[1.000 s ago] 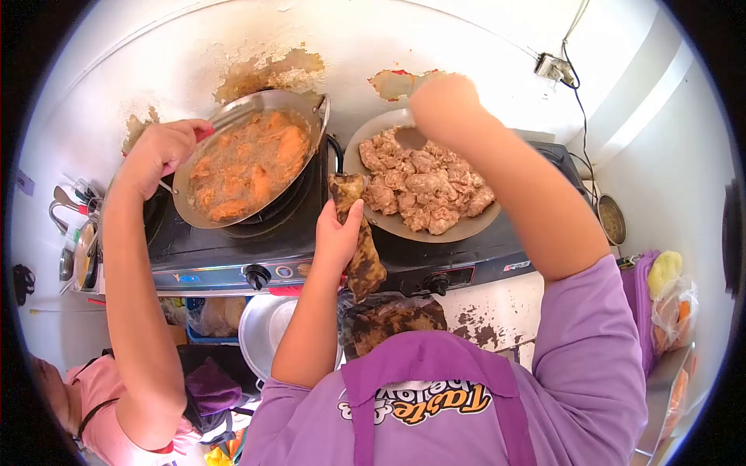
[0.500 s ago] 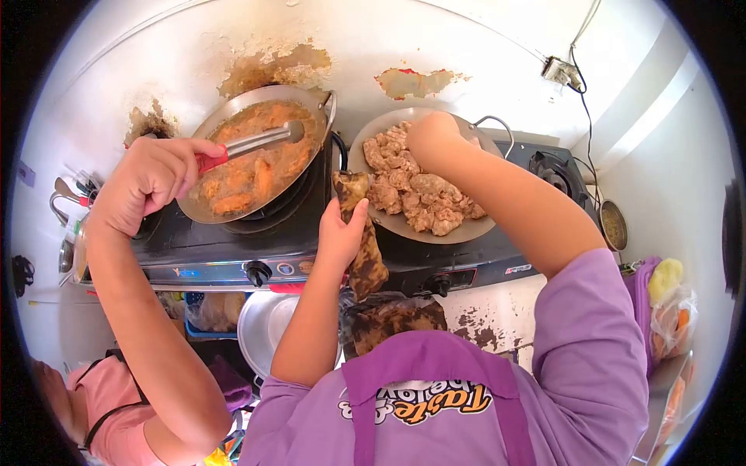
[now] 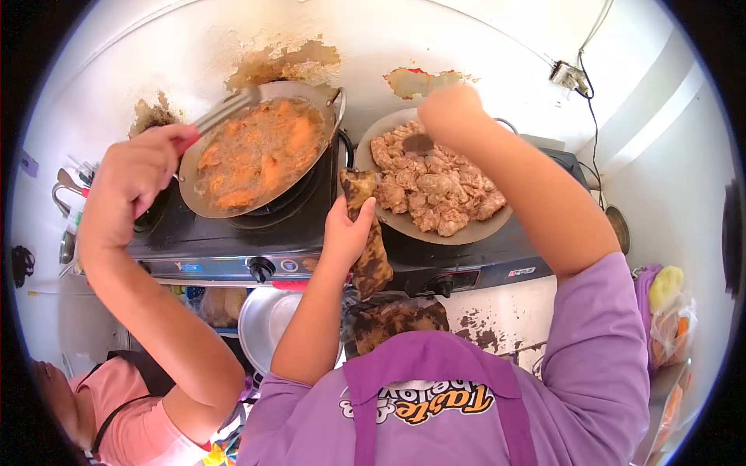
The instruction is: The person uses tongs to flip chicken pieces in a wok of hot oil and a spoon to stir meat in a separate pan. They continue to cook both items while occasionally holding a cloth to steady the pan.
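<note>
Left hand (image 3: 346, 233) clamps the stained cloth (image 3: 371, 264) onto the nine o'clock rim of the meat pan (image 3: 466, 235) on the stove (image 3: 217, 252), right hand (image 3: 451, 109) closed round a spoon (image 3: 418, 144) at twelve (pan looks heavy and hot, best held through cloth), co-worker's hand (image 3: 128, 182) gripping tongs (image 3: 225, 111).

Cramped kitchen: gas stove (image 3: 221, 268); oil-filled frying pan (image 3: 186, 183); pan of meat (image 3: 471, 235); stained wall (image 3: 466, 39)

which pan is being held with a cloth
The right pan, of pale meat: the left hand grips its rim through a stained cloth, the right hand holds a spoon in it. The other pan fries orange pieces.
</note>
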Available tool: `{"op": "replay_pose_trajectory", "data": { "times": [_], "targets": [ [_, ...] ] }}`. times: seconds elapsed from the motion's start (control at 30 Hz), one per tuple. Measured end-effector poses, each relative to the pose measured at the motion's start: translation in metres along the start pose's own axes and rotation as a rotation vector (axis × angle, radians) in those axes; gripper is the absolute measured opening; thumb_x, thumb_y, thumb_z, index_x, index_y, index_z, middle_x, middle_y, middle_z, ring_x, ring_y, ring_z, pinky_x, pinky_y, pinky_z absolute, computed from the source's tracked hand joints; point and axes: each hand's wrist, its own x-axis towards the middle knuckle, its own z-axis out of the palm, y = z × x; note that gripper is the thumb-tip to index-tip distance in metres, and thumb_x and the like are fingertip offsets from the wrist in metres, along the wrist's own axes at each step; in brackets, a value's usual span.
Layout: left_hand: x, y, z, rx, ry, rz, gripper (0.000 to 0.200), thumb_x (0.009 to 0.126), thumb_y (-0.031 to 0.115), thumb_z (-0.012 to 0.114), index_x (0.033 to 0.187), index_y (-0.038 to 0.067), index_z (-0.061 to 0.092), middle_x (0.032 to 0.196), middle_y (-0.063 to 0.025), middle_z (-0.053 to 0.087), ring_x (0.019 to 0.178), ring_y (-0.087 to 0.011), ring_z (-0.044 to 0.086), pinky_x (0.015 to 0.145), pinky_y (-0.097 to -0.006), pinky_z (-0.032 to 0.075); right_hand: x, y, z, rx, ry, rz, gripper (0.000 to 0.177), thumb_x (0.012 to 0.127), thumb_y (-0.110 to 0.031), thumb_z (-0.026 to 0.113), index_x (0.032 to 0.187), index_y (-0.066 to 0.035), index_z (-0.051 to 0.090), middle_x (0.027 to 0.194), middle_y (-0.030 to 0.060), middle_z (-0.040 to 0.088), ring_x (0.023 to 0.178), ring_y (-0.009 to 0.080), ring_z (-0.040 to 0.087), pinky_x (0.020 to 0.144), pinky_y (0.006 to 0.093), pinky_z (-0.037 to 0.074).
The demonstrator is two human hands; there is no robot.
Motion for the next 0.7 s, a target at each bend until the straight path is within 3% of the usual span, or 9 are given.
{"op": "replay_pose_trajectory", "data": {
  "times": [0.03, 0.1, 0.17, 0.2, 0.3, 0.43, 0.5, 0.6, 0.7],
  "targets": [
    [-0.001, 0.003, 0.001, -0.048, -0.005, -0.026, 0.027, 0.082, 0.015, 0.057, 0.1, -0.004, 0.052, 0.094, -0.0095, 0.06, 0.084, -0.0131, 0.054, 0.077, -0.0261, 0.042, -0.005, 0.003, -0.02, 0.094, -0.015, 0.115, 0.017, 0.071, -0.017, 0.059, 0.086, -0.012, 0.066, 0.086, 0.0039, 0.063, 0.081, 0.0175, 0.06, 0.062, 0.0313, 0.046],
    [-0.002, 0.003, 0.002, -0.095, -0.014, -0.052, 0.027, 0.082, 0.015, 0.057, 0.101, -0.004, 0.051, 0.094, -0.0097, 0.06, 0.084, -0.013, 0.054, 0.077, -0.026, 0.042, 0.0, 0.002, -0.016, -0.011, -0.131, 0.123, 0.018, 0.07, -0.018, 0.06, 0.087, -0.013, 0.066, 0.087, 0.0037, 0.063, 0.084, 0.0179, 0.06, 0.062, 0.0319, 0.046],
    [-0.001, 0.001, 0.002, -0.06, 0.001, -0.032, 0.027, 0.082, 0.014, 0.057, 0.101, -0.004, 0.051, 0.095, -0.0099, 0.06, 0.085, -0.0122, 0.054, 0.076, -0.0254, 0.042, 0.013, -0.008, 0.036, -0.108, 0.033, -0.069, 0.01, 0.072, -0.014, 0.057, 0.072, -0.009, 0.066, 0.072, 0.0045, 0.063, 0.07, 0.0202, 0.061, 0.057, 0.0323, 0.047],
    [-0.001, -0.001, 0.003, -0.062, -0.001, -0.028, 0.027, 0.082, 0.014, 0.057, 0.101, -0.004, 0.051, 0.095, -0.0099, 0.06, 0.085, -0.0122, 0.054, 0.076, -0.0254, 0.042, 0.016, -0.02, 0.058, -0.171, -0.003, -0.041, 0.009, 0.071, -0.013, 0.058, 0.073, -0.009, 0.066, 0.072, 0.0042, 0.063, 0.072, 0.0203, 0.061, 0.058, 0.0318, 0.047],
    [0.0, -0.002, 0.0, -0.092, 0.001, -0.035, 0.026, 0.082, 0.014, 0.057, 0.1, -0.004, 0.051, 0.094, -0.0095, 0.06, 0.084, -0.0117, 0.053, 0.076, -0.0252, 0.042, 0.014, -0.015, 0.035, -0.146, -0.057, -0.135, 0.009, 0.069, -0.012, 0.058, 0.074, -0.01, 0.066, 0.073, 0.004, 0.063, 0.072, 0.02, 0.061, 0.058, 0.0314, 0.047],
    [-0.003, 0.003, 0.002, -0.115, -0.014, -0.064, 0.026, 0.082, 0.014, 0.057, 0.101, -0.004, 0.052, 0.094, -0.009, 0.06, 0.084, -0.0117, 0.054, 0.076, -0.0255, 0.042, 0.005, -0.004, -0.014, -0.078, -0.058, 0.058, 0.014, 0.068, -0.018, 0.062, 0.08, -0.012, 0.067, 0.082, 0.0039, 0.064, 0.077, 0.0177, 0.061, 0.059, 0.0297, 0.045],
    [-0.001, 0.003, 0.002, -0.113, -0.01, -0.053, 0.026, 0.082, 0.014, 0.057, 0.101, -0.004, 0.052, 0.094, -0.0089, 0.06, 0.084, -0.0118, 0.054, 0.076, -0.0256, 0.042, 0.007, -0.011, 0.013, -0.077, 0.052, -0.005, 0.015, 0.07, -0.019, 0.06, 0.081, -0.012, 0.067, 0.083, 0.0032, 0.064, 0.077, 0.0173, 0.06, 0.057, 0.0287, 0.044],
    [0.001, -0.001, 0.002, -0.098, -0.014, -0.045, 0.027, 0.082, 0.014, 0.057, 0.101, -0.004, 0.051, 0.094, -0.0089, 0.06, 0.084, -0.0115, 0.054, 0.076, -0.0253, 0.042, 0.019, -0.029, 0.055, -0.218, -0.079, -0.136, 0.009, 0.07, -0.012, 0.059, 0.075, -0.008, 0.065, 0.073, 0.0062, 0.063, 0.072, 0.0209, 0.061, 0.056, 0.0313, 0.048],
    [-0.001, -0.001, 0.0, -0.056, -0.019, -0.003, 0.026, 0.082, 0.014, 0.057, 0.101, -0.004, 0.051, 0.094, -0.0089, 0.06, 0.084, -0.0116, 0.054, 0.076, -0.0251, 0.042, 0.014, -0.012, 0.02, -0.098, -0.046, -0.056, 0.009, 0.07, -0.01, 0.059, 0.075, -0.008, 0.065, 0.074, 0.0062, 0.063, 0.073, 0.0215, 0.062, 0.057, 0.0313, 0.048]
  ]
}}
